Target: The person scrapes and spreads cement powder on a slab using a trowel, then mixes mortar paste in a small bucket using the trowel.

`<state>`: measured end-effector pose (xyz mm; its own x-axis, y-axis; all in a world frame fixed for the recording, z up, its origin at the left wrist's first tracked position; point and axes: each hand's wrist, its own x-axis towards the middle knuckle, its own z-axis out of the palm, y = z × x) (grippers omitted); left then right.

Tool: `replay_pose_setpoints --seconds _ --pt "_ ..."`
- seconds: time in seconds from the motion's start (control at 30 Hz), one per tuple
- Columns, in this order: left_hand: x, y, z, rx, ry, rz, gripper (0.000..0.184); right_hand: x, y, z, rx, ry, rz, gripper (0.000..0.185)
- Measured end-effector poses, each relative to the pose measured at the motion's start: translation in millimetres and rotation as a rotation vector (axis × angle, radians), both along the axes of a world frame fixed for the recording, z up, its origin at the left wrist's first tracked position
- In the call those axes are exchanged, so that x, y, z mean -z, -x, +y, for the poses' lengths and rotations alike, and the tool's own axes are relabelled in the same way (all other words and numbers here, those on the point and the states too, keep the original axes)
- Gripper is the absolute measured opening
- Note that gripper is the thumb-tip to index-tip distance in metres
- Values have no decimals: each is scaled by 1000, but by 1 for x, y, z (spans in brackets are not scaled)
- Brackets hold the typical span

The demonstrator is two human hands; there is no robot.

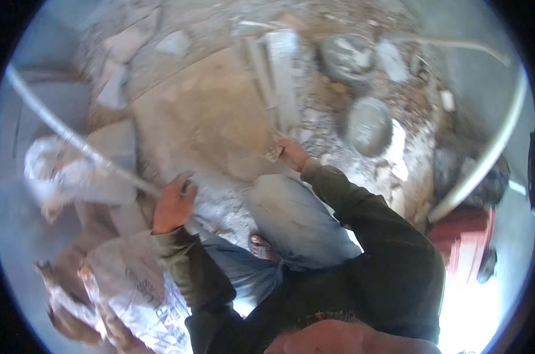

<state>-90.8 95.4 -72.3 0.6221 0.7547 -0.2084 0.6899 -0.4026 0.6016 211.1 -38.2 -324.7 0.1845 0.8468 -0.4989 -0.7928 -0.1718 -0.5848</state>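
Observation:
My right hand (292, 153) is closed on a small flat piece (273, 153) with a speckled, dusty surface, at the near right corner of a brown board (202, 100). Blur hides whether this piece is separate from the board. My left hand (174, 203) is off the board's near left side, fingers bent and apart, with nothing seen in it. A pale pipe (81, 144) slants down from the upper left to beside this hand. Dusty, light blue jeans (297, 218) cover my bent knee below the board.
Two round grey basins (369, 127) (345, 59) stand on rubble at the right. Long narrow strips (284, 82) lie beside the board. Paper sacks (126, 271) and a clear plastic bag (72, 171) are at the left. A curved pale pipe (492, 153) and a red object (462, 236) are far right.

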Motion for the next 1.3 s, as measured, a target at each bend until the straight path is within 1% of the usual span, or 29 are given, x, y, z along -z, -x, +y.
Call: replay_pose_setpoints --seconds 0.03,0.13,0.17,0.23,0.27,0.37,0.43,0.53,0.57,0.6,0.67,0.7,0.8,0.87,0.9,0.97,1.0,1.03,1.07,1.1,1.13,1.23,1.27,1.3 --pt "4 -4 5 33 -20 -2 35 -28 -10 -14 37 -4 -23 39" --pt "-3 -20 17 25 101 87 35 -96 -45 -62 138 -67 -68 42" --pt "0 -20 20 44 54 78 35 -109 -57 -79 161 -100 -74 43" --pt "15 -16 26 65 -34 71 35 -120 -88 -120 250 -58 -122 44" --pt "24 -16 33 9 123 101 33 -121 -104 -141 324 -9 -188 44" --pt "33 -14 39 48 105 95 33 -143 -153 -211 511 67 -321 40" --pt "39 -11 40 33 95 66 34 -138 -175 -233 573 65 -403 38" --pt "40 -14 42 58 80 40 38 -91 -221 -261 567 171 -476 42" --pt "39 -16 44 75 74 36 40 -83 -230 -262 561 195 -504 44" --pt "34 -19 42 50 83 59 39 -81 -231 -255 616 244 -533 43" --pt "21 -26 36 -3 104 105 37 -74 -245 -243 632 289 -538 42" --pt "24 -26 37 -1 105 119 37 -65 -253 -240 636 312 -540 42" --pt "30 -22 39 6 93 137 38 -50 -269 -240 538 197 -783 41" --pt "24 -22 37 20 62 117 38 -22 -298 -248 514 260 -697 40" --pt "22 -21 35 9 42 105 39 -20 -302 -247 502 292 -652 40" --pt "21 -21 33 -9 3 80 40 -18 -304 -253 334 533 -1278 38" --pt "24 -20 35 -14 25 91 40 -17 -304 -257 233 651 -1587 36" --pt "31 -19 39 -19 46 101 39 -37 -291 -244 312 731 -1539 34" --pt "35 -19 41 -23 68 111 39 -77 -267 -217 391 809 -1488 32" --pt "35 -20 41 -17 65 107 39 -103 -251 -200 470 885 -1433 31" --pt "35 -22 42 -13 61 103 39 -105 -254 -199 391 983 -1553 33" --pt "27 -27 43 2 111 104 39 -102 -259 -199 423 759 -1724 33" --pt "25 -27 43 4 138 109 40 -102 -259 -204 468 724 -1760 33" --pt "28 -26 44 11 103 69 39 -109 -253 -208 513 686 -1796 33"
